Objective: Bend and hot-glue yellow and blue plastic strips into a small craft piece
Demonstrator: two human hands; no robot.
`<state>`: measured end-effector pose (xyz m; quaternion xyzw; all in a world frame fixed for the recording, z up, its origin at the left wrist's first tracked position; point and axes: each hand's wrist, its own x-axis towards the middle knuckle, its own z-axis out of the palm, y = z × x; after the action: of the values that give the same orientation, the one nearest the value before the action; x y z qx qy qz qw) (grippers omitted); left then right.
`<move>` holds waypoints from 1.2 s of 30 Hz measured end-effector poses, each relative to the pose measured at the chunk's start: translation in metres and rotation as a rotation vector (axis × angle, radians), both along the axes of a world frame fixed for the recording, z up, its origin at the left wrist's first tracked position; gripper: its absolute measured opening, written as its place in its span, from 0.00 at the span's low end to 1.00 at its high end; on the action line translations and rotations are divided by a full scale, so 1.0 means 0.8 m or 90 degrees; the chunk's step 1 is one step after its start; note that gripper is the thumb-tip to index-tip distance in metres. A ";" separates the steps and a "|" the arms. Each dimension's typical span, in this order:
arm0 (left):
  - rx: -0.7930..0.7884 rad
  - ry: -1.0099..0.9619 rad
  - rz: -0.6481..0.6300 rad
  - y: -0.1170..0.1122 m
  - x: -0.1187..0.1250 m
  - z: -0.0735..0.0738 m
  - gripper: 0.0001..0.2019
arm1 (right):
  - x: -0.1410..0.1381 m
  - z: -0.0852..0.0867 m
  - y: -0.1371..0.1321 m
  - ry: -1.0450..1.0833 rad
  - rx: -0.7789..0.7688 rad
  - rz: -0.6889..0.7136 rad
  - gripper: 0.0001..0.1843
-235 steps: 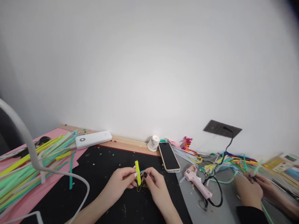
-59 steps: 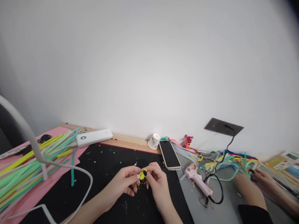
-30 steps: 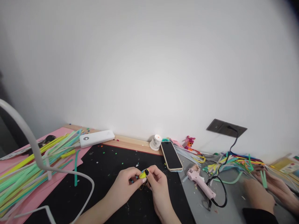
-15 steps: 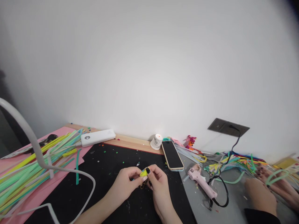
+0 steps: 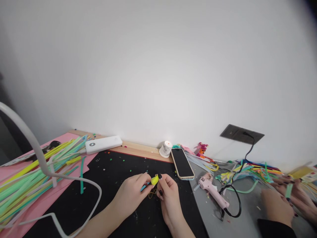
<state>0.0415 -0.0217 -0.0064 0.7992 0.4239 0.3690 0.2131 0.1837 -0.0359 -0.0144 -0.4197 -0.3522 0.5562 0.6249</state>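
A small bright yellow fuzzy piece [image 5: 155, 180], looking like bent pipe cleaner, is pinched between my two hands over the black mat [image 5: 116, 211]. My left hand [image 5: 135, 191] is closed on its left end, and a bit of blue [image 5: 143, 188] shows beneath those fingers. On the other side, my right hand [image 5: 168, 193] grips it between thumb and fingertips. A thin tan cord loop [image 5: 151, 194] hangs just below the piece, between the hands. Fingers partly cover the piece, so its full shape is hidden.
Many pipe cleaners [image 5: 29, 178] lie on pink sheets at left, beside a white power strip-like box [image 5: 104, 144] and a white cable [image 5: 96, 186]. A paper cup [image 5: 165, 149], phone [image 5: 182, 163] and pink glue gun [image 5: 214, 191] stand right. A co-worker's hands [image 5: 279, 205] hold green pipe cleaner.
The yellow piece has turned and more of it shows between my fingertips. My hands stay in nearly the same place. The co-worker's green strip has shifted in their hands.
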 end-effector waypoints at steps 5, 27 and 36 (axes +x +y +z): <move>0.062 0.084 0.011 0.002 0.000 -0.003 0.06 | -0.001 0.002 -0.003 -0.013 -0.002 -0.012 0.16; 0.095 0.108 -0.054 -0.001 0.000 -0.004 0.11 | 0.002 0.002 -0.004 -0.076 -0.002 0.013 0.13; 0.132 0.154 -0.045 0.001 0.002 -0.007 0.12 | 0.003 0.000 -0.002 -0.099 -0.014 0.022 0.09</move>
<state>0.0429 -0.0213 -0.0120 0.8699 0.3780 0.3041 0.0892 0.1857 -0.0376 -0.0147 -0.4626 -0.4005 0.5365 0.5811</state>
